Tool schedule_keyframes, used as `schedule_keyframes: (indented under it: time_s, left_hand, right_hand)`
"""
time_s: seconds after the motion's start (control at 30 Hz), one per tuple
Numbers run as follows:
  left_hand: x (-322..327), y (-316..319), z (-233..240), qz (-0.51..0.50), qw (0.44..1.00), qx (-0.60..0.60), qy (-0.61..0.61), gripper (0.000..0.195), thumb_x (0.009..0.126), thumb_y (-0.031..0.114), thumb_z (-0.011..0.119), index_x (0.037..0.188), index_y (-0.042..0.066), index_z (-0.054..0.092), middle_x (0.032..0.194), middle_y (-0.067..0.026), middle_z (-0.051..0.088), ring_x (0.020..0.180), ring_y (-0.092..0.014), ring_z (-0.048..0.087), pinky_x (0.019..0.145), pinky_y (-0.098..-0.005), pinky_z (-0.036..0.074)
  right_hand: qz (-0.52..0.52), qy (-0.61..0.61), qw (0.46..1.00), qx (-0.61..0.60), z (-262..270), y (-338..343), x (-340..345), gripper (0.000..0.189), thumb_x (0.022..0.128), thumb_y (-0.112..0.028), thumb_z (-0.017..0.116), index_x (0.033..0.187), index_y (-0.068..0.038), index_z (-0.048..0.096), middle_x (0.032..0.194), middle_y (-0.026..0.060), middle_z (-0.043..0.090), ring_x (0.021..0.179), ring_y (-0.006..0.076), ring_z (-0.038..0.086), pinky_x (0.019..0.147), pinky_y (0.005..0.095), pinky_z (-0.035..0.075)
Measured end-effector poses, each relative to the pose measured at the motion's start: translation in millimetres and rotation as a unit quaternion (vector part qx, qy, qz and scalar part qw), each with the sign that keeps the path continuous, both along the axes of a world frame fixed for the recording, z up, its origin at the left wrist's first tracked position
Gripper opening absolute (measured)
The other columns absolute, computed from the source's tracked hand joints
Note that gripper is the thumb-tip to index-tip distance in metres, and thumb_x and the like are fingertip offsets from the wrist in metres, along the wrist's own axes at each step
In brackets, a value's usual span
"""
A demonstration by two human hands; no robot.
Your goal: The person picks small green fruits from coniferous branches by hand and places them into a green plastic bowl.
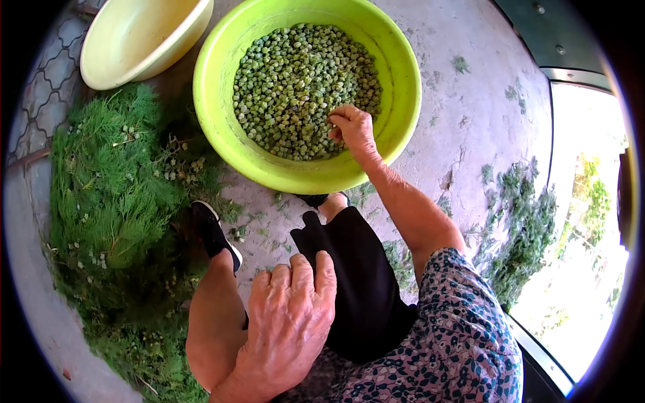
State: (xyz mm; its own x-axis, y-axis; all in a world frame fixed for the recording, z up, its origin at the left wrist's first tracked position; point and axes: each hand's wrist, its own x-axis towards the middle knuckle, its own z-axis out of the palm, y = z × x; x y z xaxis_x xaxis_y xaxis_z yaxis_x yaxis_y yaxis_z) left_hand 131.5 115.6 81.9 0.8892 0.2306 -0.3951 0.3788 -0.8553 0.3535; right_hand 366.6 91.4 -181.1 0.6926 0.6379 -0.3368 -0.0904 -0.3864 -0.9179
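A lime-green plastic basin [403, 65] on the floor before me holds a broad heap of small green conifer cones [302, 85]. Over the heap's near right part is my right hand [355, 128], its fingers bent towards the thumb. Whether a cone is between its fingertips is hidden. Close to the camera, above my lap, I see the back of my left hand [295, 317]. Its fingers curl down and away, so the palm and anything in it are out of sight.
A large pile of cut conifer branches [121, 186], some bearing cones, lies at my left. Beyond it leans a pale yellow basin [146, 40]. More green sprigs [524, 226] lie on the concrete floor [453, 126] beside a bright doorway. My black shoe [214, 231] stands against the pile.
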Motion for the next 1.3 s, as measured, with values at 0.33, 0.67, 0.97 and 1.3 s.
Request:
schedule_keyframes:
  time_s: [0.33, 0.67, 0.97, 1.3]
  left_hand:
    - [3.7, -5.2, -1.3, -0.003, 1.000, 0.006, -0.010, 0.037, 0.073, 0.005, 0.052, 0.109, 0.000, 0.052, 0.091, -0.0141, 0.057, 0.078, -0.024, 0.056, 0.075, -0.0353, 0.043]
    - [4.1, -4.7, -3.4, -0.010, 1.000, 0.008, -0.010, 0.036, 0.074, 0.005, 0.052, 0.110, 0.000, 0.052, 0.091, -0.0139, 0.057, 0.079, -0.024, 0.056, 0.074, -0.0353, 0.043]
    - [7.0, -1.6, -8.4, -0.032, 0.999, 0.001, 0.019, 0.037, 0.074, 0.003, 0.049, 0.110, -0.003, 0.050, 0.090, -0.0140, 0.056, 0.077, -0.024, 0.055, 0.073, -0.0337, 0.043]
    - [8.1, -1.0, -7.7, -0.018, 1.000, -0.009, 0.004, 0.036, 0.074, 0.006, 0.049, 0.108, -0.003, 0.051, 0.089, -0.0133, 0.055, 0.077, -0.022, 0.054, 0.074, -0.0350, 0.043]
  right_hand:
    - [0.038, -0.302, 0.947, -0.100, -2.9, -14.8, -10.2, 0.010, 0.081, -0.018, 0.053, 0.090, -0.012, 0.052, 0.067, 0.0155, 0.058, 0.068, 0.0357, 0.057, 0.060, 0.0426, 0.044]
    - [-0.117, -0.171, 0.978, -0.030, -8.3, -13.1, 14.2, 0.005, 0.077, -0.006, 0.057, 0.081, -0.005, 0.059, 0.068, 0.0120, 0.061, 0.055, 0.0216, 0.058, 0.055, 0.0332, 0.047]
    - [-0.178, -0.255, 0.948, -0.074, -46.4, 30.6, 90.9, 0.016, 0.069, -0.012, 0.065, 0.083, -0.004, 0.067, 0.070, 0.0150, 0.063, 0.068, 0.0289, 0.061, 0.068, 0.0351, 0.047]
    - [-0.197, -0.123, 0.973, -0.004, -28.4, 37.4, 86.5, 0.012, 0.071, -0.008, 0.066, 0.080, 0.001, 0.065, 0.066, 0.0085, 0.062, 0.057, 0.0177, 0.058, 0.053, 0.0306, 0.046]
